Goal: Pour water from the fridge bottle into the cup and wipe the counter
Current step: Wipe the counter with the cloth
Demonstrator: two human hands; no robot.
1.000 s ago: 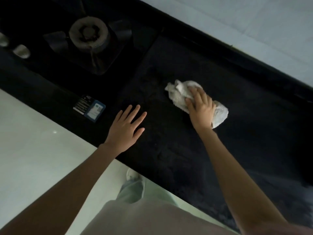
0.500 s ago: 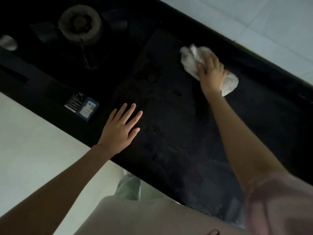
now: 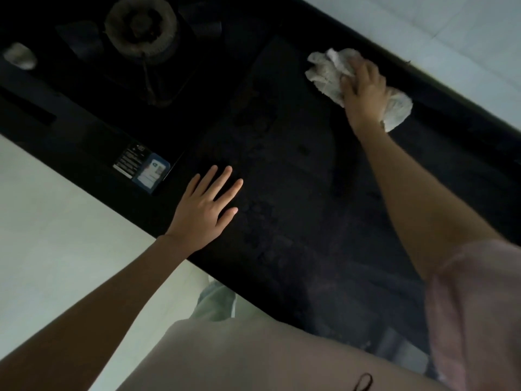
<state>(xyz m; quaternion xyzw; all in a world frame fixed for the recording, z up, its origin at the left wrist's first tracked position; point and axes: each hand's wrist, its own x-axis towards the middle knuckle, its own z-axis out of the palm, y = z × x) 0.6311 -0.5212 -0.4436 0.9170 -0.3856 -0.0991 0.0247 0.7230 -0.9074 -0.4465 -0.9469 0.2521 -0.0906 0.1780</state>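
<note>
The right hand (image 3: 363,94) lies on top of a white cloth (image 3: 329,71) at the far side of the black counter (image 3: 296,207), close to the pale wall (image 3: 451,38). Its fingers curl over the bunched middle of the cloth and press it down. The left hand (image 3: 204,211) rests flat near the front edge of the counter, with its fingers spread and holding nothing.

The cloth looks soft, light and crumpled. It will likely bend and bunch up easily, so it cannot be pushed from one corner. The best place to hold it seems to be the thick middle, with the palm pushing down so it slides along the counter and does not roll up. One loose end sticks out on each side of the hand and may drag behind.

A stove burner (image 3: 141,26) sits to the left. No bottle or cup can be seen.
</note>
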